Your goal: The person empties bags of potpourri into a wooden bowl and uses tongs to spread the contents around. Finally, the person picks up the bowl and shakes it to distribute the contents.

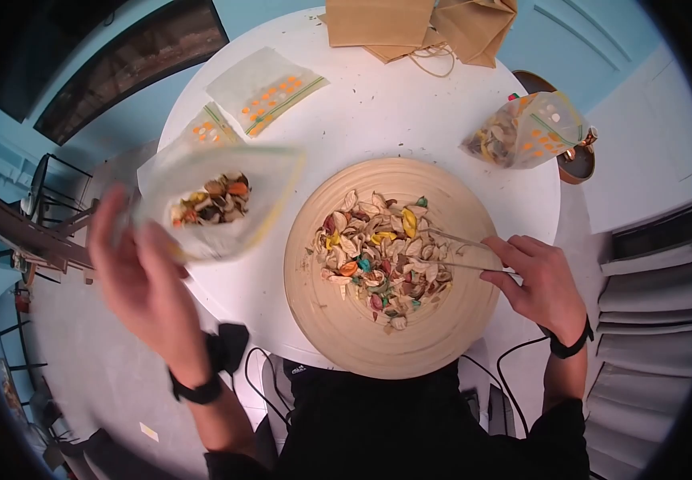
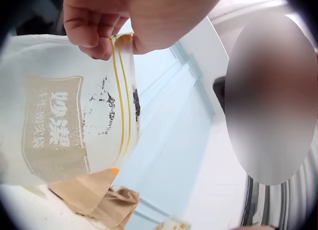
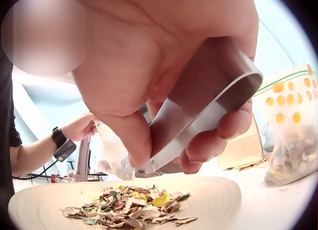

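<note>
My left hand (image 1: 154, 292) pinches the rim of a translucent zip bag (image 1: 270, 180) at the left of the table. Through its wide mouth, dried petals (image 1: 216, 202) show inside. The left wrist view shows thumb and fingers gripping the yellow zip edge (image 2: 121, 91). My right hand (image 1: 546, 280) holds metal tongs (image 3: 213, 86) from the right, thumb on one arm and fingers on the other. Their tips reach into a pile of dried petals (image 1: 378, 240), beige with yellow, orange, red and green pieces. That pile lies on a round wooden plate (image 1: 394, 352) at the table's near edge.
Two flat zip bags with orange dots lie at the back left, the larger one (image 1: 266, 92) farther back. A filled zip bag (image 1: 522, 132) stands at the right edge of the white table (image 1: 378, 120). Brown paper bags (image 1: 382, 24) sit at the far edge. Small crumbs dot the tabletop.
</note>
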### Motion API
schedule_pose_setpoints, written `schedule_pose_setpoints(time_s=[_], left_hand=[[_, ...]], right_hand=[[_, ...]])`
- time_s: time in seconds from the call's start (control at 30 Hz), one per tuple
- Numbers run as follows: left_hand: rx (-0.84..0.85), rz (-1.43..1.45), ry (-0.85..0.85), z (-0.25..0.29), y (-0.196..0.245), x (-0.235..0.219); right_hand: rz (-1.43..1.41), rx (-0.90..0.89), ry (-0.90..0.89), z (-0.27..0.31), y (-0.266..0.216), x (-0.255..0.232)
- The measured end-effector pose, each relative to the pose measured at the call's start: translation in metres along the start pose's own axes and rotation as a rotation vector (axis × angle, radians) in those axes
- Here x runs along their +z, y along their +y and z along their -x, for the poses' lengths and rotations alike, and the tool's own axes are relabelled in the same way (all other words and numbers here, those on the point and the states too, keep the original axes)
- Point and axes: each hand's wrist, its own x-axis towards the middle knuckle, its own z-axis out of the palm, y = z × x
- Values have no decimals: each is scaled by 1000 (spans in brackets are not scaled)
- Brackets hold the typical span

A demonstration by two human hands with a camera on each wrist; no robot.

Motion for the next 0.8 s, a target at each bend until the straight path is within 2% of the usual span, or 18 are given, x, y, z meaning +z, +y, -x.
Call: schedule_pose_setpoints(time_s=[0.03, 0.1, 0.13, 0.3, 0.4, 0.53, 0.63, 0.67, 0.7, 0.8], left_hand=[[-13, 6, -14, 17, -8, 1], [11, -222, -139, 46, -37, -8], [-40, -193, -144, 59, -40, -8], [-161, -165, -173, 96, -28, -5], [-283, -153, -285, 108, -17, -3], [-281, -187, -363, 113, -12, -3], [-292, -122, -335, 114, -13, -2], [-199, -132, -295, 114, -22, 0], [-203, -133, -297, 114, -23, 0], [-338, 86, -164, 110, -17, 4]], right_hand=[[-14, -6, 27, -3, -3, 1], [20, -30, 17, -16, -6, -3], [61, -61, 8, -24, -6, -4], [98, -129, 43, -63, 7, 12], [247, -182, 82, -72, 5, 23], [300, -264, 46, -73, 7, 35], [258, -312, 0, -60, 6, 30], [243, -292, -92, -55, 4, 25], [225, -271, -181, -52, 3, 21], [247, -257, -108, -52, -2, 12]])
